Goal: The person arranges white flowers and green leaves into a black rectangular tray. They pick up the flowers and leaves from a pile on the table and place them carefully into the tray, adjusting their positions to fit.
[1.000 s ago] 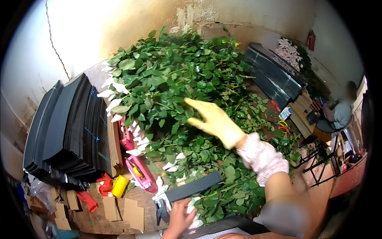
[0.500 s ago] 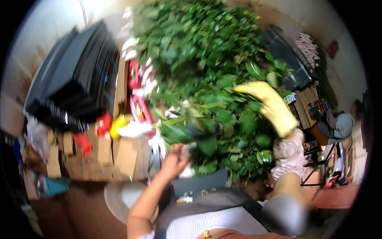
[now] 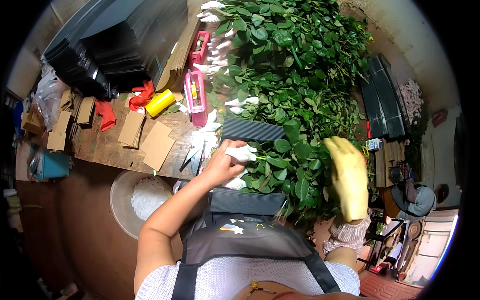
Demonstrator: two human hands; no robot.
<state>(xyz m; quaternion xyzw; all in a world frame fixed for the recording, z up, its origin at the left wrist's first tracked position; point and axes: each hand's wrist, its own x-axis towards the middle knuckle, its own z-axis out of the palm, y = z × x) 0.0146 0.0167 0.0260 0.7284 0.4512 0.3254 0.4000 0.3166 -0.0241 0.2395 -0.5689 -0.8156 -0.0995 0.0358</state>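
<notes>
My bare left hand (image 3: 225, 165) is closed around a rose bud in a white sleeve (image 3: 241, 153), its stem and leaves pointing right. Another white-sleeved bud (image 3: 235, 183) lies just below that hand. Dark corrugated sheets show above (image 3: 252, 129) and below (image 3: 247, 201) the held rose. My right hand (image 3: 348, 177), in a yellow rubber glove, rests over the stem end of the leaves with its fingers stretched out; its palm side is hidden. A large heap of leafy rose stems (image 3: 305, 60) covers the table beyond, white-sleeved buds along its left edge.
Scissors (image 3: 192, 157) lie left of my left hand. Pink tape dispensers (image 3: 196, 102), a yellow roll (image 3: 160, 103) and cardboard pieces (image 3: 158, 145) are on the wooden table. Dark sheets (image 3: 120, 47) stand stacked far left. A bucket (image 3: 125, 200) stands below the table edge. A person (image 3: 422, 200) sits at right.
My left hand now has hold of a sleeved rose bud, which lies between the dark corrugated sheets. My gloved right hand has come lower and nearer. The view has shifted and sharpened.
</notes>
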